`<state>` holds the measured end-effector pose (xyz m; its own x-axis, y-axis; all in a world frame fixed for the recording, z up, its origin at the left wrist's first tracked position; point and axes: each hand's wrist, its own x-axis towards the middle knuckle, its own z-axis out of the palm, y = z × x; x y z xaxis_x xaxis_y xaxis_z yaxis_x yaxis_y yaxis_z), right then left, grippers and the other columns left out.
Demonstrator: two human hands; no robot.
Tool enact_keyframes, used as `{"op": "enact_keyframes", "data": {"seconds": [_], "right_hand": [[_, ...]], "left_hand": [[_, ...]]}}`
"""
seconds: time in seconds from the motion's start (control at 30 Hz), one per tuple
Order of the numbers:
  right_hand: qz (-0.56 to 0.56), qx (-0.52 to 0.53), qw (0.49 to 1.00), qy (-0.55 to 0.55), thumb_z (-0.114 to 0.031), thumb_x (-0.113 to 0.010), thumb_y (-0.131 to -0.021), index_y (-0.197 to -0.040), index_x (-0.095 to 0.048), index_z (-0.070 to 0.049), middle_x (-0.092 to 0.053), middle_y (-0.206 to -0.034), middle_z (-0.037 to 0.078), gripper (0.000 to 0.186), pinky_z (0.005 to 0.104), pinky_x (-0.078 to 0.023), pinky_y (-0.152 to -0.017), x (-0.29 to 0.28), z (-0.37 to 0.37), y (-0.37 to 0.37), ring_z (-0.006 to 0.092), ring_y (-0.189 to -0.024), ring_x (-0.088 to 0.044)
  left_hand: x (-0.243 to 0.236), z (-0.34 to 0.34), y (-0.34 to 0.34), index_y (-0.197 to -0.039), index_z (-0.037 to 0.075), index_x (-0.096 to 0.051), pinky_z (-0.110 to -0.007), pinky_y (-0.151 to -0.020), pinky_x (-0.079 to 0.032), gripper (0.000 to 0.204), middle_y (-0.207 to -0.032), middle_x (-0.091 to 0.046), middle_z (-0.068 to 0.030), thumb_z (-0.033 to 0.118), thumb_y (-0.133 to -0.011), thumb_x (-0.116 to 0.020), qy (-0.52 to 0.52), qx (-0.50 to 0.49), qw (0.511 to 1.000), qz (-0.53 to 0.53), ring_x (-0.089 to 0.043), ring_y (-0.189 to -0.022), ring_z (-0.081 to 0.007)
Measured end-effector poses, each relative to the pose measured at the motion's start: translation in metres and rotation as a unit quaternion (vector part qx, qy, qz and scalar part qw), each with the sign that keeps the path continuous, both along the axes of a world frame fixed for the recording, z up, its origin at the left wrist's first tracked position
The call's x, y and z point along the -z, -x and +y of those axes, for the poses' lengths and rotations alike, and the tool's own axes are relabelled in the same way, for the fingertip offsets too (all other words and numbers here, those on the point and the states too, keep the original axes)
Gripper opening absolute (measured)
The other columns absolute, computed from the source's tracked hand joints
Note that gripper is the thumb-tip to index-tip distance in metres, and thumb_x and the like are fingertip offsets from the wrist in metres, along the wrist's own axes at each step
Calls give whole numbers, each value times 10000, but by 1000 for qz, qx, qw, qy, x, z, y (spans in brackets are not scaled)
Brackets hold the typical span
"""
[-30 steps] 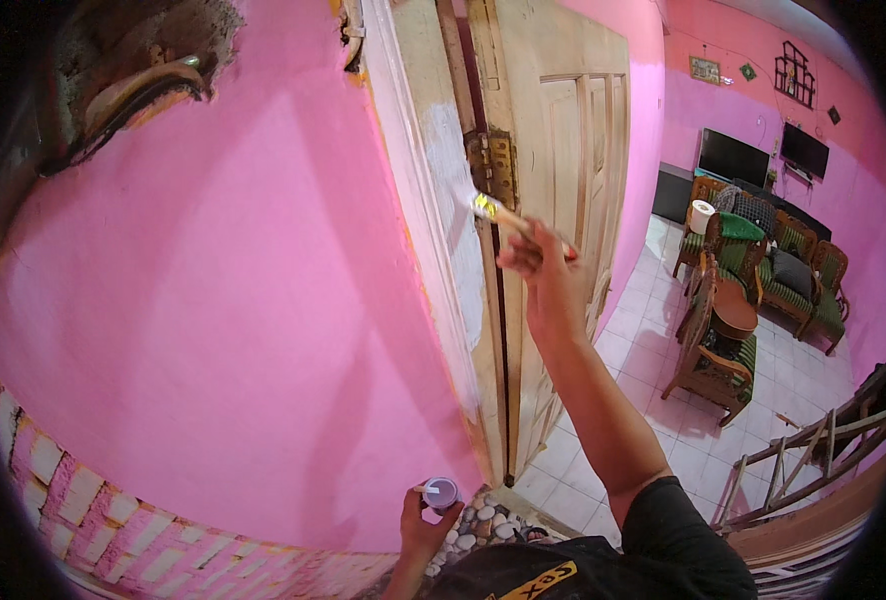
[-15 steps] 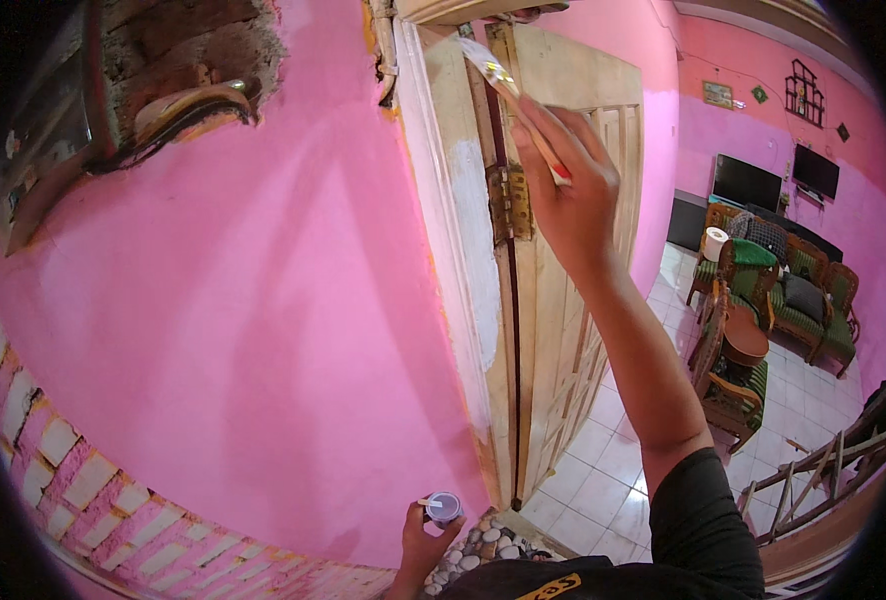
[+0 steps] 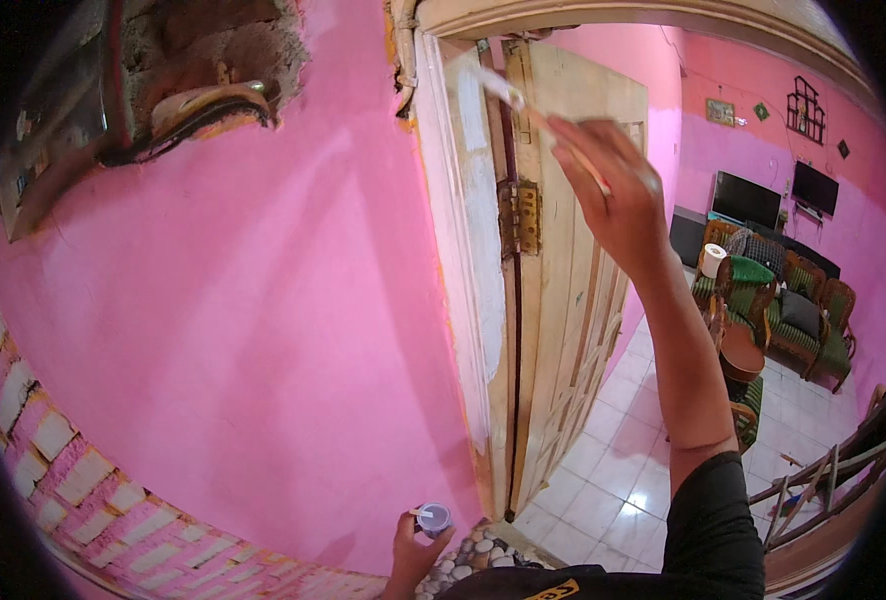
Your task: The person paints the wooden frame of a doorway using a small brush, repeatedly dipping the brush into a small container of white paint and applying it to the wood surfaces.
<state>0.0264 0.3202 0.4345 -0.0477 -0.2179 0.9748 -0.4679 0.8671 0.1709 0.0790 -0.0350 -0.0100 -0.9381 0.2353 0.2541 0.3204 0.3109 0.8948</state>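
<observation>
The right hand (image 3: 618, 190) was raised high, its fingers closed round the handle of a brush (image 3: 538, 118). The brush slanted up and leftward, its head near the top of the door frame (image 3: 500, 430). The bristles were blurred, so I could not tell whether they pressed on the wood or hung just off it. The left hand (image 3: 415, 555), low by the pink wall (image 3: 263, 300), gripped a small cup (image 3: 434, 518) with fingers and thumb about its side; a short white piece showed at its rim. How much the cup held was too small to make out.

The step in hand looked like laying pale paint (image 3: 483, 250) on the frame. A long coat of it ran beside the hinge (image 3: 529, 215), with a narrower streak above it, close to the brush. Bare wood showed beneath the coat, and the door (image 3: 563, 280) stood ajar to the right, its wood unpainted.

The next move seemed to call for a steady stroke along the upper strip, the bristles flat to the frame and clear of the hinge and the pink wall, with the cup held level and within reach for a fresh dip.
</observation>
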Motion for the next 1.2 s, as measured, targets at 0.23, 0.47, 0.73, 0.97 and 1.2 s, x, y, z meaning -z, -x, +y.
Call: {"op": "enact_keyframes", "data": {"seconds": [0.23, 0.47, 0.73, 0.97, 1.2], "right_hand": [[-54, -38, 998, 10, -79, -674, -969, -1317, -657, -109, -639, -1078, 134, 350, 412, -547, -808, 7, -10, 35, 325, -910, -662], [-184, -13, 982, -32, -8, -697, -952, -1315, -685, -65, -660, -1010, 115, 368, 343, -552, -751, 66, -1, -15, 257, -867, -680], [49, 14, 999, -4, -11, -667, -972, -1281, -696, -52, -696, -1049, 127, 313, 347, -554, -746, -15, -10, 8, 231, -884, -690], [-85, 25, 996, -15, -65, -674, -980, -1332, -665, -81, -634, -1035, 109, 353, 370, -549, -733, 51, -20, 13, 283, -842, -671], [-188, -4, 980, -65, -39, -698, -957, -1292, -682, -42, -653, -1017, 126, 336, 371, -552, -746, 65, 1, -38, 296, -850, -675]], "left_hand": [[-6, 21, 4, -1241, -18, -563, -341, -861, -565, 578, -1100, -680, -107, 190, -815, -892, -1, 25, 1000, 8, -698, -1017, -188], [-11, 12, -5, -1254, -10, -578, -363, -882, -567, 618, -1103, -679, -121, 243, -794, -905, 0, 2, 1000, -7, -701, -1015, -216], [-1, 15, 6, -1201, 3, -614, -368, -872, -570, 572, -1091, -664, -119, 228, -768, -914, -30, 16, 999, -4, -705, -990, -232], [-14, 17, -2, -1211, -3, -599, -349, -859, -569, 556, -1088, -667, -116, 200, -792, -902, -16, 16, 1000, 3, -702, -994, -211], [-4, 5, -3, -1202, 1, -617, -360, -857, -576, 569, -1079, -664, -122, 212, -766, -916, -8, -1, 1000, 15, -710, -977, -226]]}}
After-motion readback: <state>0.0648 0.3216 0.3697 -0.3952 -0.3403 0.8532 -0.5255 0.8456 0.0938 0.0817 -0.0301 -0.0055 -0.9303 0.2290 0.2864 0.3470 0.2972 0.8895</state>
